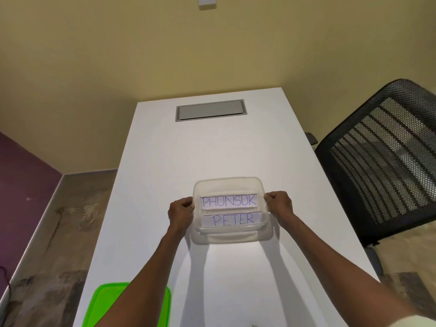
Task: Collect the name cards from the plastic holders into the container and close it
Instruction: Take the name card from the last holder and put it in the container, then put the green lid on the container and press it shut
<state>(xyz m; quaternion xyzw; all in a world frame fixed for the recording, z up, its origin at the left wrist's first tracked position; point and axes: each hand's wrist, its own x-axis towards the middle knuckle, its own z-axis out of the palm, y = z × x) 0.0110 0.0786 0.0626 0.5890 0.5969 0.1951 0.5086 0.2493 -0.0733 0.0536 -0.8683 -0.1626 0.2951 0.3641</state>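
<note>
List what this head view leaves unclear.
- Green lid: partly covered by the left forearm, cut off by the bottom edge.
- Left hand and right hand fingers: curled away at the clear container rim.
- PETER card: holder unclear through plastic.

White table (165,161) with two things on it.
Clear container (232,237) sits at centre; green lid (103,303) at 7 o'clock (partly overhanging the edge); grey hatch (210,110) at 12.
</note>
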